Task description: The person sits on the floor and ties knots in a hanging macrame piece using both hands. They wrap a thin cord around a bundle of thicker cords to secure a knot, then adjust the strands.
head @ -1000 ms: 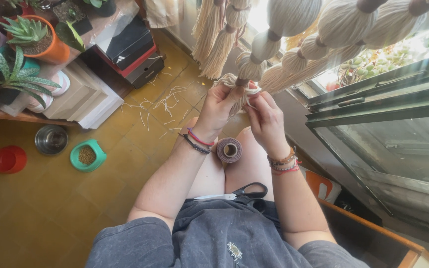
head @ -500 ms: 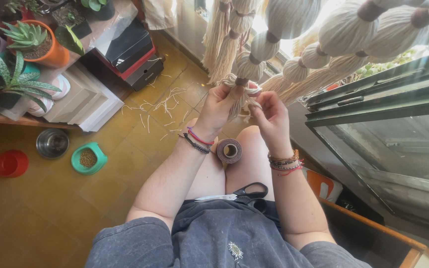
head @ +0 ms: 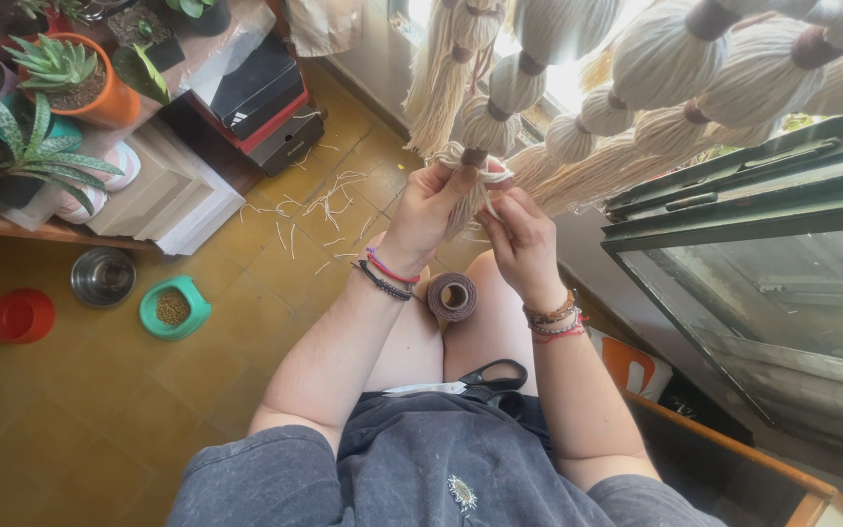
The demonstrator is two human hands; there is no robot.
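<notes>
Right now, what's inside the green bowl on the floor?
The green bowl holds brownish pellets, likely pet food. Its bottom is covered by them, so anything beneath cannot be seen.

Bright daylight pours through the window (head: 558,83) at top, blowing out to white glare behind the yarn tassels (head: 675,68). The floor (head: 100,390) is evenly lit; wide-angle distortion bends the edges.

One camera on my head looks steeply down, close over my lap, toward the yellow tiled floor (head: 70,410).
</notes>
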